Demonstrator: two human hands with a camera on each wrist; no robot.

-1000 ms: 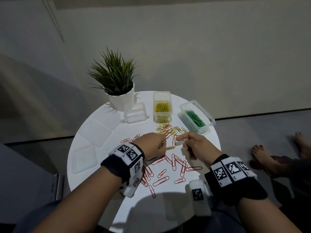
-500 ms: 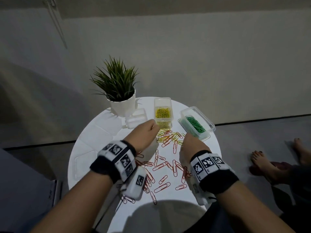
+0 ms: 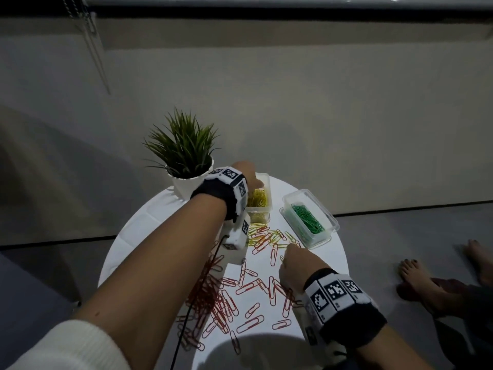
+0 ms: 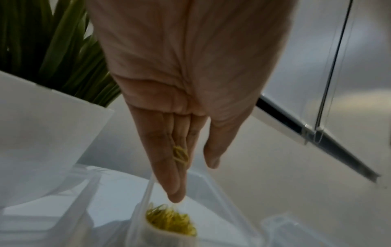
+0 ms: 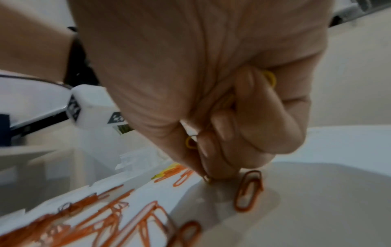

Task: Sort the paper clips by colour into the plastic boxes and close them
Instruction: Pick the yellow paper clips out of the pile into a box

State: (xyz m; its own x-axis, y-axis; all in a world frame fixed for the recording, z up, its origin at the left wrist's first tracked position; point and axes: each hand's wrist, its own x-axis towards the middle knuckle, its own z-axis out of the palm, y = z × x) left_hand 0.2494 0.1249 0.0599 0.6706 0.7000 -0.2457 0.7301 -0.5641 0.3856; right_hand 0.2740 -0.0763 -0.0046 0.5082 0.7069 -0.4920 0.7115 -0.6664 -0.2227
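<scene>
My left hand (image 3: 246, 173) hangs over the open box of yellow clips (image 3: 260, 202), fingers straight and pointing down. In the left wrist view a few yellow clips (image 4: 180, 154) slide off the left hand (image 4: 194, 180) toward the yellow box (image 4: 170, 220). My right hand (image 3: 290, 253) is low on the table among mixed clips. Seen from the right wrist, the right hand (image 5: 213, 173) is curled round yellow clips (image 5: 271, 79), its fingertips (image 5: 217, 170) pinching another at the table. The green box (image 3: 309, 221) stands open on the right. Red clips (image 3: 226, 297) lie scattered near me.
A potted plant (image 3: 186, 158) stands at the back left of the round white table (image 3: 325, 265), close to my left wrist. A clear box (image 4: 63, 200) sits beside the yellow one. Loose yellow and red clips (image 3: 262, 236) lie before the boxes. Bare feet (image 3: 426, 279) rest on the floor at right.
My left hand went from the clip pile up to the yellow box and opened over it. My right hand drew back a little and dropped onto the table's clips.
</scene>
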